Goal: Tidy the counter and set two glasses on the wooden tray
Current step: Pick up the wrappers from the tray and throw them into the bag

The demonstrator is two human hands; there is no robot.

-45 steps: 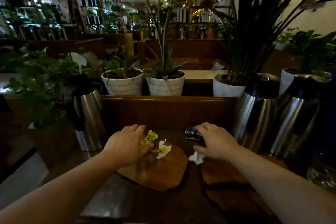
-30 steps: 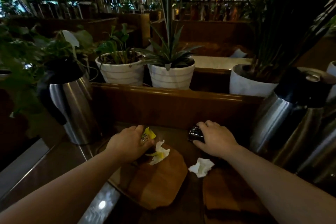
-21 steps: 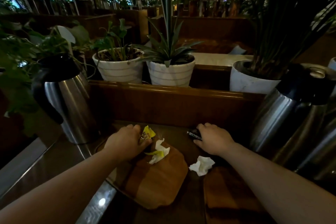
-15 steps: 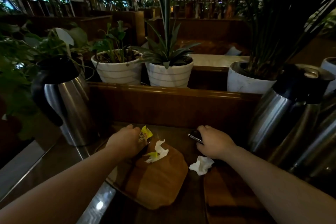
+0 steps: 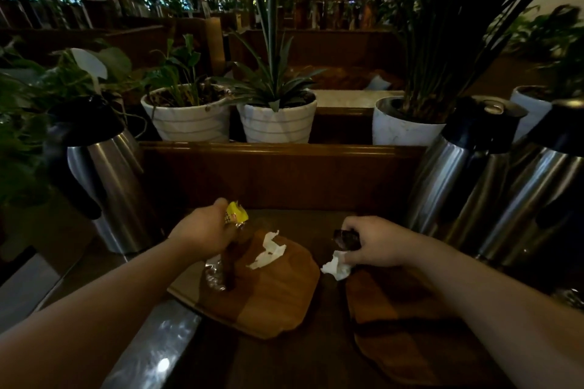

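Wooden tray (image 5: pixel 271 290) clearing is underway: left hand (image 5: pixel 202 227) gripping yellow wrapper (image 5: pixel 235 215), right hand (image 5: pixel 373 241) closing on dark object (image 5: pixel 344 237); white tissues (image 5: pixel 267 251) need collecting next.

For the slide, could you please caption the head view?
Left hand lifts a yellow wrapper; right hand gathers tissue beside the wooden tray.

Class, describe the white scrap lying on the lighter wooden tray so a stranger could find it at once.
Start at the lighter wooden tray in the middle of the counter. Near its far edge lies a crumpled white paper scrap, untouched. Unlike the other white scrap off the tray by the right hand, it sits on the wood.
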